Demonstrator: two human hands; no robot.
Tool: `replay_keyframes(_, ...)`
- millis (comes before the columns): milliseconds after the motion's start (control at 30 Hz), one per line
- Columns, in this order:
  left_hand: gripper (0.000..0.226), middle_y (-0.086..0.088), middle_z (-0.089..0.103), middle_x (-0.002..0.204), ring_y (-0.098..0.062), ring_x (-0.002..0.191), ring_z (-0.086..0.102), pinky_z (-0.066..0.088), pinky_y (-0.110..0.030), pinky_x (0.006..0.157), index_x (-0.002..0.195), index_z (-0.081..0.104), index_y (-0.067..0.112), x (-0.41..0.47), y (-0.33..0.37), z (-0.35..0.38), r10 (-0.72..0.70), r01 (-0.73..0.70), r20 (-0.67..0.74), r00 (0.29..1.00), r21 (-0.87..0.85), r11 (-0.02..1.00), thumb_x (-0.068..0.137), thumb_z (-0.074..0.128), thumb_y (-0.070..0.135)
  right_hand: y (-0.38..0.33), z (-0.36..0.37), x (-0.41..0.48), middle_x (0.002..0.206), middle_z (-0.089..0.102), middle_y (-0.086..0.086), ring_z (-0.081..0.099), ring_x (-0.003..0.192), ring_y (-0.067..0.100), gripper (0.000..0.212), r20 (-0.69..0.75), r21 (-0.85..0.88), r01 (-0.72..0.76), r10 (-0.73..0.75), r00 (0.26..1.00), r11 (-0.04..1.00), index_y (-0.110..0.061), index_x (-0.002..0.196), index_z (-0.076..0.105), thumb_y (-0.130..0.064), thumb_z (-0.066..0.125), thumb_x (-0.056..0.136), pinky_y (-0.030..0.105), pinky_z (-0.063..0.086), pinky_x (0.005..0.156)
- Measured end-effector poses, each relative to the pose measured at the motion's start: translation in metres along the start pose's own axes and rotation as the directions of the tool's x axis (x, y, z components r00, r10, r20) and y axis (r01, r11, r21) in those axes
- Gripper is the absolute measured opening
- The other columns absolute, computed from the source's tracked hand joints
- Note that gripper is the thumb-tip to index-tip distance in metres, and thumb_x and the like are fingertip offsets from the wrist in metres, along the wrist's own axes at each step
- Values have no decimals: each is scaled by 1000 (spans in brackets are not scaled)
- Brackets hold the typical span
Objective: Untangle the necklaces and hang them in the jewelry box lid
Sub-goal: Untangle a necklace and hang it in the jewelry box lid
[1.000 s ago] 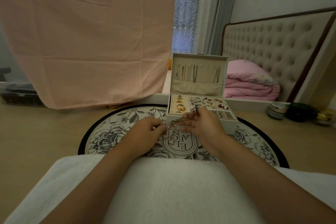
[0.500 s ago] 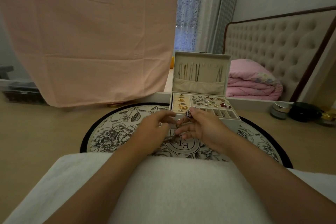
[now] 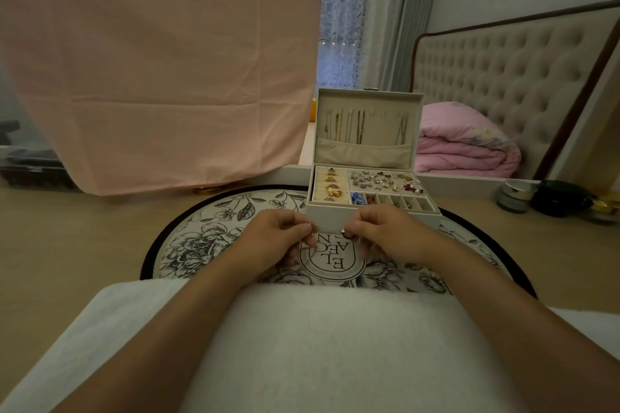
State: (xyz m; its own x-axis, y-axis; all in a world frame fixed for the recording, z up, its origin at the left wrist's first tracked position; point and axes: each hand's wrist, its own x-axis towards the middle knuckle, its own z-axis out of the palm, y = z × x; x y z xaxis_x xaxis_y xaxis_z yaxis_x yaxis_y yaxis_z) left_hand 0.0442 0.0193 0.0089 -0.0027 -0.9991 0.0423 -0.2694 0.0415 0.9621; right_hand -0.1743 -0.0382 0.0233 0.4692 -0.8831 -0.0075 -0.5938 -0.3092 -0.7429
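A: Surroundings?
B: Pink sheet (image 3: 161, 60) on the left, jars (image 3: 513, 198) on the right, round floral mat (image 3: 208, 238) under the jewelry box (image 3: 332, 218). The hands cover part of the box front.
A: Change?
B: The hands are wider apart than before. Left hand (image 3: 278, 240) and right hand (image 3: 389, 235) each pinch the necklace (image 3: 345, 233), just before the box.
A: Contents?
B: Chains (image 3: 355, 126) hang in the lid (image 3: 385, 95). Rings (image 3: 330, 184) and earrings (image 3: 382, 179) are in the tray.
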Motion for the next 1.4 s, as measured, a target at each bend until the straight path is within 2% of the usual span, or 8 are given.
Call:
replay_keyframes(267,12,-8,77,83,-19,58,67,55,-27,49,97,66,4,-2,-2,3,-41,37,38,998,104,994,97,62,15,-7,-4,-4,87,67,-6,62,80,10,21,113,-466,-21,83,990,885,-23,90,71,-43,68,92,26,47,68)
replay_keyframes(367,14,-10,77,85,-20,62,68,56,-28,52,99,64,1,-4,1,9,-6,2,95,995,47,999,98,60,14,-13,2,-4,108,65,-8,60,100,9,23,64,-567,54,-21,998,822,-26,113,69,-31,71,91,25,49,85)
replay_keyframes(467,17,-13,75,86,-22,66,69,57,-29,54,102,62,-3,-6,4,13,50,-46,97,994,-43,998,98,59,13,-17,18,-1,113,70,-6,64,102,5,42,58,-126,139,-133,989,982,-30,128,63,-13,67,90,25,52,93)
replay_keyframes(600,17,-15,71,78,-25,60,66,58,-31,51,99,61,-4,-6,4,11,61,-54,60,996,-117,992,97,60,12,-16,24,-1,83,75,2,71,83,14,30,120,244,115,-148,982,963,-18,121,69,-4,64,95,31,55,87)
replay_keyframes(933,31,-5,65,55,-14,36,49,41,-22,43,82,57,8,-2,1,7,95,-96,15,995,273,957,100,54,33,-15,18,-1,61,51,0,34,46,10,19,154,298,-16,-31,988,955,-9,92,66,-11,50,103,24,28,46)
replay_keyframes(1067,25,-17,69,77,-16,43,47,38,-23,46,91,62,10,-2,1,1,74,-86,82,994,151,985,101,53,31,-15,15,-2,65,59,2,29,43,9,19,182,364,-42,-27,983,930,-9,99,68,-6,49,103,22,24,43)
replay_keyframes(1167,14,-6,74,83,-14,54,55,46,-23,52,102,69,9,-3,1,-1,55,-77,179,982,121,990,97,61,19,-15,14,-2,66,61,2,29,43,9,20,151,354,-22,-34,988,935,-12,100,68,-9,48,104,23,24,43)
replay_keyframes(1400,13,-7,77,87,-20,64,70,53,-23,51,95,73,5,-4,1,0,56,-62,99,994,63,996,96,62,13,-14,16,-1,59,52,-4,32,43,8,21,53,304,18,-36,998,953,-14,99,68,-13,48,104,22,25,42)
